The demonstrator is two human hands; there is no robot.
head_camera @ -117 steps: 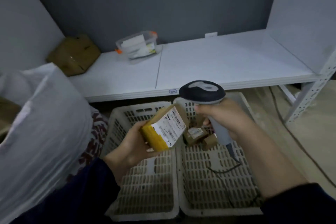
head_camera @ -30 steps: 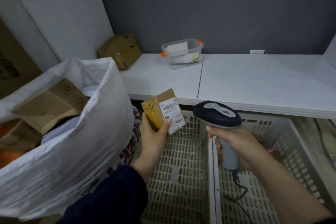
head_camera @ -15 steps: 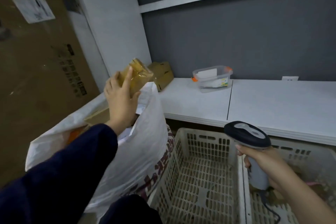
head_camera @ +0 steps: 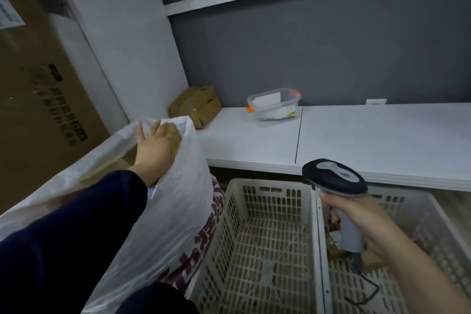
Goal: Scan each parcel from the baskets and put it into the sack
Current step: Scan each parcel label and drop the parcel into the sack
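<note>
I am standing in what is looking like a parcel sorting or stockroom corner. At ten o'clock a big printed cardboard carton (head_camera: pixel 38 89) is leaning against white panel shelving. At nine o'clock a white woven sack (head_camera: pixel 175 211) is gaping open with cardboard showing inside. Low at five o'clock two slotted plastic baskets (head_camera: pixel 275 245) are sitting side by side on the floor. My right grip (head_camera: pixel 362 224) is holding a corded barcode scanner (head_camera: pixel 336 178). At twelve o'clock a white shelf (head_camera: pixel 369 140) is carrying a taped brown parcel (head_camera: pixel 196 104) and a clear lidded tub (head_camera: pixel 275 104) against a grey wall.
</note>
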